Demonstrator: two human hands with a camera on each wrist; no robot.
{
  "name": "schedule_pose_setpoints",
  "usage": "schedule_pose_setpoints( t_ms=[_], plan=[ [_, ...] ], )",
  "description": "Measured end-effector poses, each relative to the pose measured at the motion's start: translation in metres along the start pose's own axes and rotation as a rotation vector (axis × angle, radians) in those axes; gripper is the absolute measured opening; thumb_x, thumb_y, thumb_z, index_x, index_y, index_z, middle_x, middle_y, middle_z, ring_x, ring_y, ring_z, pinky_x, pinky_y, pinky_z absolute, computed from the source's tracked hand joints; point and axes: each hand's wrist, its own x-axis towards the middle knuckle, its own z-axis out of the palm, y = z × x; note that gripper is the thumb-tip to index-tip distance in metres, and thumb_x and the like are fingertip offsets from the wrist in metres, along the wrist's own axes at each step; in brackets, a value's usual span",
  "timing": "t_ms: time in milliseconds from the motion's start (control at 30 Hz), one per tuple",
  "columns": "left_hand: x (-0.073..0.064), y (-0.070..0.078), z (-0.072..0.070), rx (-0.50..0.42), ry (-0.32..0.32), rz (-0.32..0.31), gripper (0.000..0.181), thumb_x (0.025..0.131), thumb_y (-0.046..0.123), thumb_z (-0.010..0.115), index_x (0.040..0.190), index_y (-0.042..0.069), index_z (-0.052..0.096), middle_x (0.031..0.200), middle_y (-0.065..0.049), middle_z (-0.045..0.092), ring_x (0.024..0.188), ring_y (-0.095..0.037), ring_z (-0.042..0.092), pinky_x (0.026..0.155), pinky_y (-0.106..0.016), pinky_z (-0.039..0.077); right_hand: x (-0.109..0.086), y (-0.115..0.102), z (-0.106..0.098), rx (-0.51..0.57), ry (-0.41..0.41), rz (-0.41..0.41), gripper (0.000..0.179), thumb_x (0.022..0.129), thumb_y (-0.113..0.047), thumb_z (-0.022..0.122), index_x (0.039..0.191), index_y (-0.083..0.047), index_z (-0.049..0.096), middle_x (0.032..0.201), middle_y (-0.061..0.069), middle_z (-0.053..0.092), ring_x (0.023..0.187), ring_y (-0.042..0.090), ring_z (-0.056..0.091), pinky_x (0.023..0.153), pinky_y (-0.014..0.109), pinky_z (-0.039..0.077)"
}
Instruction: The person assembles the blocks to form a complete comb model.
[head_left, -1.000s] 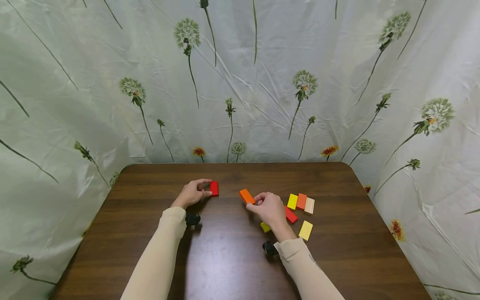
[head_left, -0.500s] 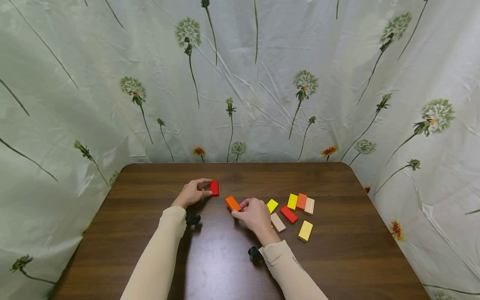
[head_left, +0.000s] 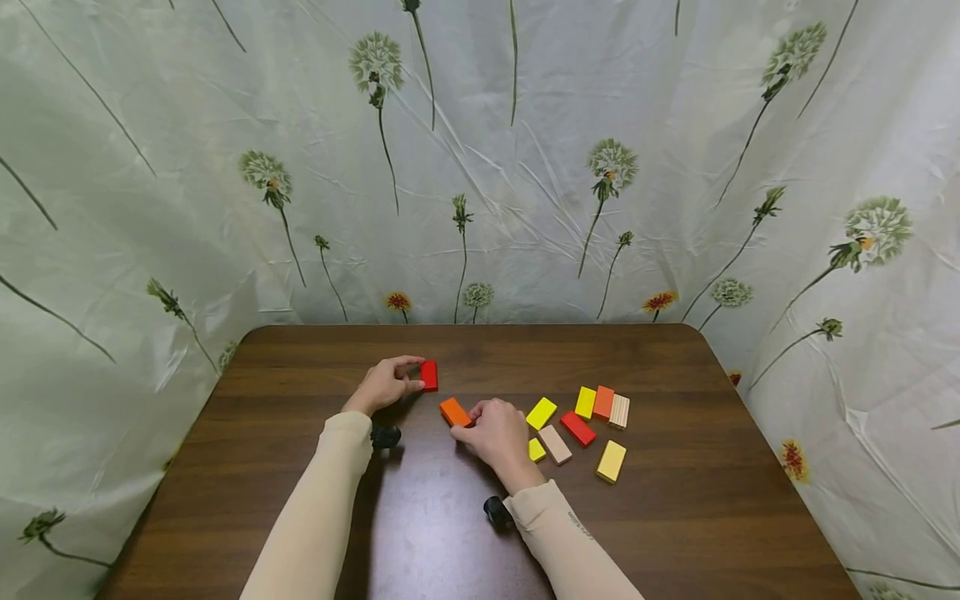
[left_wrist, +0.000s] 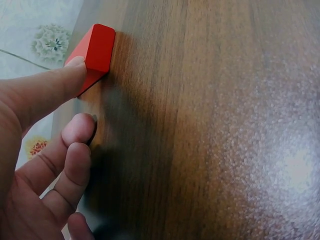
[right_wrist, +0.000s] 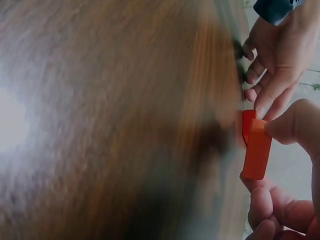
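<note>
At the table's left-centre, my left hand (head_left: 381,387) pinches a red block (head_left: 429,376) between thumb and forefinger. The block (left_wrist: 97,50) rests on the wood in the left wrist view, where its far side is hidden. My right hand (head_left: 498,433) grips an orange block (head_left: 455,412) by its ends, nearer to me and slightly right of the red one. Seen from the right wrist, the orange block (right_wrist: 258,152) sits between thumb and fingertips and overlaps part of the red block (right_wrist: 247,122) behind it. Whether it touches the table, I cannot tell.
Several loose blocks lie right of my right hand: yellow (head_left: 542,413), plain wood (head_left: 555,445), red (head_left: 578,429) and pale yellow (head_left: 611,462). Farther back, a yellow block (head_left: 586,403), an orange-red block (head_left: 603,402) and a striped wooden block (head_left: 618,412) form a row. A flowered curtain (head_left: 525,183) hangs behind the table (head_left: 712,500).
My right hand has carried the orange block left and a little toward me, uncovering blocks at the right. My left hand and the red block have stayed put.
</note>
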Motion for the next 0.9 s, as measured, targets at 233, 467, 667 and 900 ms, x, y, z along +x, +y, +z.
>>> schedule_pose_setpoints(
  t_ms=[233, 467, 667, 900],
  plan=[
    [0.0, 0.001, 0.0, -0.012, -0.003, -0.008, 0.051, 0.1, 0.023, 0.078, 0.149, 0.016, 0.064, 0.088, -0.005, 0.061, 0.075, -0.019, 0.053, 0.068, -0.031, 0.042, 0.001, -0.005, 0.006, -0.013, -0.009, 0.011, 0.033, 0.083, -0.045, 0.088, 0.088, -0.013, 0.081, 0.077, -0.003, 0.073, 0.072, 0.014, 0.057, 0.079, 0.038, 0.048],
    [0.002, -0.001, 0.002, -0.021, -0.009, -0.022, 0.051, 0.1, 0.024, 0.078, 0.149, 0.018, 0.065, 0.088, -0.005, 0.06, 0.075, -0.02, 0.052, 0.068, -0.032, 0.041, 0.001, -0.008, 0.01, -0.05, 0.025, -0.011, 0.035, 0.081, -0.047, 0.09, 0.086, -0.014, 0.081, 0.08, -0.002, 0.074, 0.072, 0.015, 0.06, 0.078, 0.038, 0.048],
    [0.005, -0.003, 0.001, -0.012, -0.007, -0.02, 0.05, 0.1, 0.025, 0.078, 0.148, 0.019, 0.066, 0.09, -0.005, 0.061, 0.077, -0.02, 0.053, 0.069, -0.032, 0.041, 0.002, -0.011, 0.014, -0.07, 0.045, -0.027, 0.034, 0.08, -0.047, 0.091, 0.081, -0.016, 0.08, 0.077, -0.004, 0.072, 0.071, 0.014, 0.059, 0.076, 0.037, 0.047],
    [0.004, -0.005, 0.002, -0.009, 0.005, -0.006, 0.051, 0.1, 0.025, 0.078, 0.148, 0.018, 0.066, 0.089, -0.005, 0.062, 0.076, -0.019, 0.053, 0.069, -0.032, 0.041, 0.002, -0.016, 0.018, -0.086, 0.043, -0.025, 0.034, 0.082, -0.047, 0.091, 0.08, -0.015, 0.079, 0.076, -0.004, 0.07, 0.071, 0.015, 0.058, 0.075, 0.037, 0.045]
  ],
)
